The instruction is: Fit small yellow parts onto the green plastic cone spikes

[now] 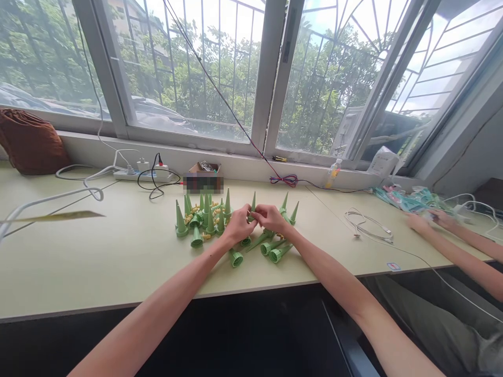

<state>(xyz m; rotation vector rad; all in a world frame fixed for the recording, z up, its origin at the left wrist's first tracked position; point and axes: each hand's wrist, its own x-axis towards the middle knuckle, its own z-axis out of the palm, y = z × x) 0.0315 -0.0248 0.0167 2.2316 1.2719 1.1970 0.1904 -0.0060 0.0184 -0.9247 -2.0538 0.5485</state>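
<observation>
My left hand and my right hand meet over the table, fingers pinched close together. A green pointed plastic cone rises upright between them, apparently in the fingers of my left hand; its lower part is hidden. What my right fingertips pinch is too small to make out. To the left stand several more green cones, with small yellow fittings scattered among them. Near my wrists, other cones lie tipped over, such as a hollow-ended cone and another fallen cone.
Along the window sill are a power strip, a small open box, coiled wires and a bottle. A white cable lies to the right. Beyond it, another person's hands work by plastic bags.
</observation>
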